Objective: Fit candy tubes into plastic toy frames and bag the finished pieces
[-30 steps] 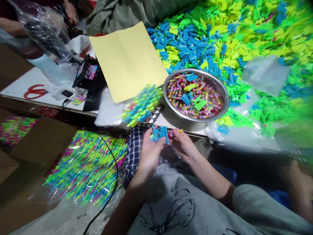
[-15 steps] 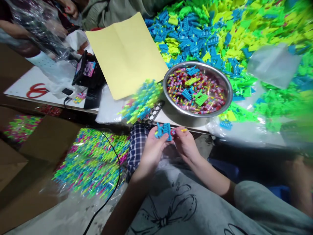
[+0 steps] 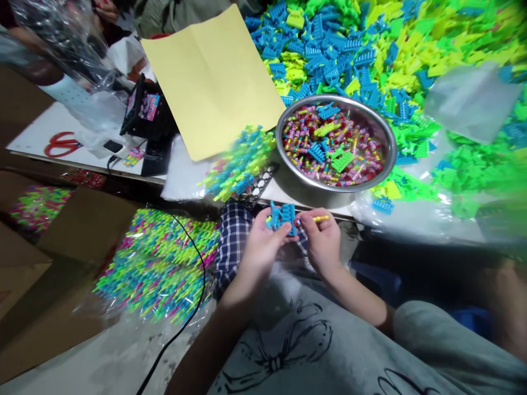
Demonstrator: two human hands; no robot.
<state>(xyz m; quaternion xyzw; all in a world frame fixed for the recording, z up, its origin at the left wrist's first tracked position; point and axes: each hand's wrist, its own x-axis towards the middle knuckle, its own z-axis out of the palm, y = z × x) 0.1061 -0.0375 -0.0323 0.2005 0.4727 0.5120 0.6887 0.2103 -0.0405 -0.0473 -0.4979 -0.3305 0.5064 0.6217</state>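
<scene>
A blue slotted plastic piece lies in my left hand, with the thumb pressed over its lower side. Between the thumb and fingers of my right hand is a small stick with a yellow end and a red-and-white end. The red end meets the right edge of the blue piece; whether it sits inside a slot I cannot tell. Both hands are just in front of the table edge, below a steel bowl full of small pink, red and yellow sticks with several plastic pieces on top.
A heap of blue, yellow and green plastic pieces covers the table's far right. Yellow card, a bundle of coloured pieces and red scissors lie leftward. Bagged colourful pieces and a black cable are lower left.
My hands have shifted slightly right with the blue piece and the stick. More of the stick's yellow end now shows past my right fingers. The camera view has tilted a little.
</scene>
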